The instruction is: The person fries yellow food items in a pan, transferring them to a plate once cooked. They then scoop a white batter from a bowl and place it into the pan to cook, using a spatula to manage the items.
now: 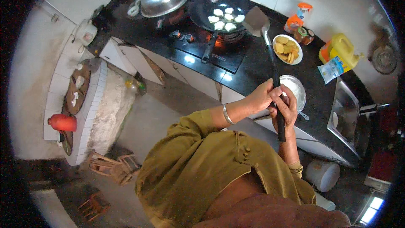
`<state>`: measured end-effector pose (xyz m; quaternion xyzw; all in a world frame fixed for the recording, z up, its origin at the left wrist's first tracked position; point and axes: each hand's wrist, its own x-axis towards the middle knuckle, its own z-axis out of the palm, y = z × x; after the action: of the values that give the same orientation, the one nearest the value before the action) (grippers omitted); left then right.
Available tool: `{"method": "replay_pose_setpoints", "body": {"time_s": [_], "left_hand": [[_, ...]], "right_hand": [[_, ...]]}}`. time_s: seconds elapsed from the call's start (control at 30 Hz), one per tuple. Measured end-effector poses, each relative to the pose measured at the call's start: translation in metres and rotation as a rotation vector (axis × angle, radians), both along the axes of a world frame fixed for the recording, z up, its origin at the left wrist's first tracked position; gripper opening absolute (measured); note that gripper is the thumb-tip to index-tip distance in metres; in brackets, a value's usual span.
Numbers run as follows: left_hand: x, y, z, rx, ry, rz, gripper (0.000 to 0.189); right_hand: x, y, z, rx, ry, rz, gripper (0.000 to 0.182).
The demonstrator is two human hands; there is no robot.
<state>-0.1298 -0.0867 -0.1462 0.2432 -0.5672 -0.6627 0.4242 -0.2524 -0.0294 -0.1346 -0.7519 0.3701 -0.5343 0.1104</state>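
Observation:
Both hands meet on the long black handle of a wok spatula (271, 55). My left hand (260, 97), with a metal bangle at the wrist, holds it from the left. The fingers of my right hand (287, 107) wrap the handle slightly lower, overlapping the left. The spatula's broad metal blade points away from me, near the right rim of a black wok (202, 11). Several pale, batter-like pieces of food (228, 18) lie apart in the wok. An orange glow shows from the gas burner (221, 41) beneath it.
Right of the stove stand a plate of sliced yellow food (286, 50), a metal bowl of white mixture (295, 93), a spray bottle (295, 19), a yellow jug (343, 50) and a sink (343, 117). A metal lid (164, 0) sits left. Wooden stools (115, 167) stand behind.

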Motion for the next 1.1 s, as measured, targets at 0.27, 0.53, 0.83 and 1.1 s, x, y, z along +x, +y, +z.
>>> {"method": "replay_pose_setpoints", "body": {"time_s": [0.27,0.53,0.83,1.1], "left_hand": [[0.036,0.008,0.012,-0.376,0.028,-0.015,0.032],[0.186,-0.046,-0.029,-0.487,-0.114,0.66,0.045],[0.233,-0.124,-0.063,0.906,0.592,-0.255,0.024],[0.247,-0.137,-0.073,0.709,0.379,-0.154,0.011]], "right_hand": [[0.005,-0.01,0.024,-0.125,-0.17,0.0,0.024],[0.05,-0.053,0.072,-0.047,-0.085,-0.111,0.021],[0.137,-0.147,0.077,0.08,0.122,-0.175,0.003],[0.164,-0.206,0.091,0.059,0.342,-0.209,0.007]]}}
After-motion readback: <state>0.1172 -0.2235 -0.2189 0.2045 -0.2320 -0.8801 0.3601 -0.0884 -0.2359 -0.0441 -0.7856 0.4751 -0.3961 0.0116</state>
